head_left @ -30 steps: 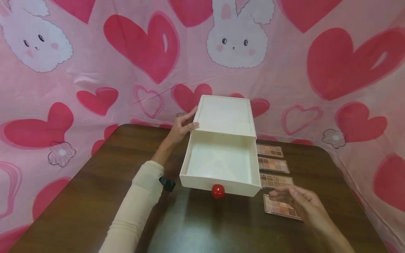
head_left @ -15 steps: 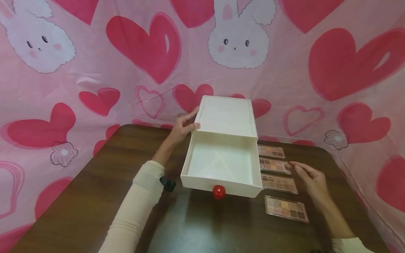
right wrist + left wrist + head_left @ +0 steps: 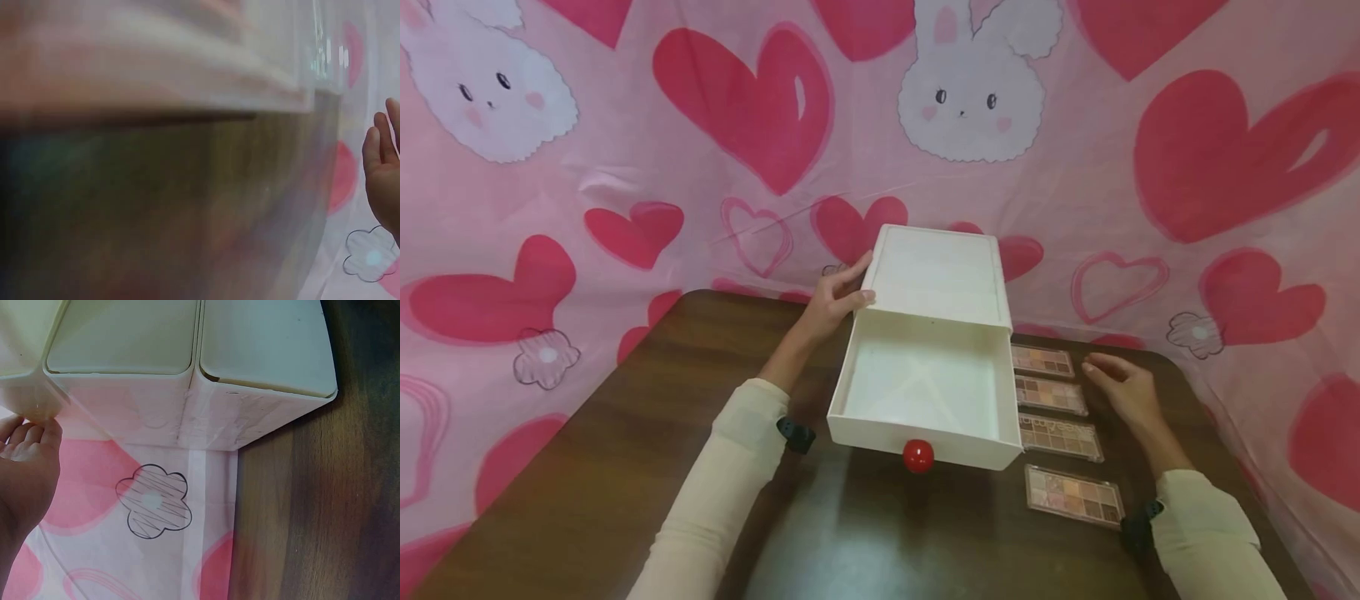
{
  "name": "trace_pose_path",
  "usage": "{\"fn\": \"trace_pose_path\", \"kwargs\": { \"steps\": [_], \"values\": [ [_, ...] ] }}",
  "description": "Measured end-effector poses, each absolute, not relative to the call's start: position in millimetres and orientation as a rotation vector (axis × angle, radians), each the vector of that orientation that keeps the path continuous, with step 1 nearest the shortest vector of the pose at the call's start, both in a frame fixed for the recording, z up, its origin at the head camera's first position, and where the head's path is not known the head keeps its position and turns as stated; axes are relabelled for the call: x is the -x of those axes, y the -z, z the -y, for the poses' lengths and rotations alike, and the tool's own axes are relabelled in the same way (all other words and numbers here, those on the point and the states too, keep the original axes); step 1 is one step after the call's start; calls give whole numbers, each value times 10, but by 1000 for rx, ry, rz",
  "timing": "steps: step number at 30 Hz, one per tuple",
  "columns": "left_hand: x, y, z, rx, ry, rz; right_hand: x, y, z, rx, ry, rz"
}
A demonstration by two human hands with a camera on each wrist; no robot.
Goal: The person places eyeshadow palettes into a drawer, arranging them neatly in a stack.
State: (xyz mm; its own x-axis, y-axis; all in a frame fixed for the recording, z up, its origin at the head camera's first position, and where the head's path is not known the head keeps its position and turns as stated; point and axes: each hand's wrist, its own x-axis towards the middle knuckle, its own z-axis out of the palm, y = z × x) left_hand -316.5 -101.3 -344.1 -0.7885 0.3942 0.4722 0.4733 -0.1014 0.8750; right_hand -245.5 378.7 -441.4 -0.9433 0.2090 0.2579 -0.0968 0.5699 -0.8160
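A white drawer box [image 3: 936,275] has its drawer [image 3: 925,375] pulled out, and a red ball-shaped knob [image 3: 918,456] sits on the drawer's front. My left hand [image 3: 829,307] rests against the box's left side, its thumb near the top front corner. In the left wrist view, the fingertips of the left hand [image 3: 31,456] meet the edge of the same box. Several eyeshadow palettes lie in a column to the right. My right hand [image 3: 1127,396] is beside the farthest palette [image 3: 1042,360], its fingers loosely bent and holding nothing. The nearest palette [image 3: 1073,495] lies below its wrist.
More white box units [image 3: 269,347] adjoin the top one in the left wrist view. The dark wooden table [image 3: 625,467] stands against a pink curtain [image 3: 865,100] printed with hearts and rabbits. Much of the right wrist view is blurred.
My right hand has moved away from the nearer palettes, up along the column to beside the farthest one. The left hand stays on the box, and the drawer remains out.
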Motion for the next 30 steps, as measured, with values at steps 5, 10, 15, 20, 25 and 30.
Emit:
{"fn": "trace_pose_path", "kwargs": {
  "steps": [5, 10, 15, 20, 25, 30],
  "values": [
    [3139, 3442, 998, 1032, 2049, 2053, 2612, 4423, -3865, 162, -1141, 2682],
    [3098, 3431, 991, 1044, 2051, 2049, 2712, 4339, -3899, 61, -1117, 2834],
    [3061, 3409, 997, 1026, 2058, 2050, 2817, 4290, -3910, -14, -1114, 2867],
    [3029, 3413, 997, 1033, 2068, 2040, 2845, 4338, -3894, 8, -1137, 2956],
    [2997, 3413, 986, 1051, 2067, 2038, 2840, 4322, -3857, -44, -1077, 3044],
    [2992, 3417, 991, 1046, 2064, 2044, 2872, 4354, -3839, -115, -965, 3050]
  ]
}}
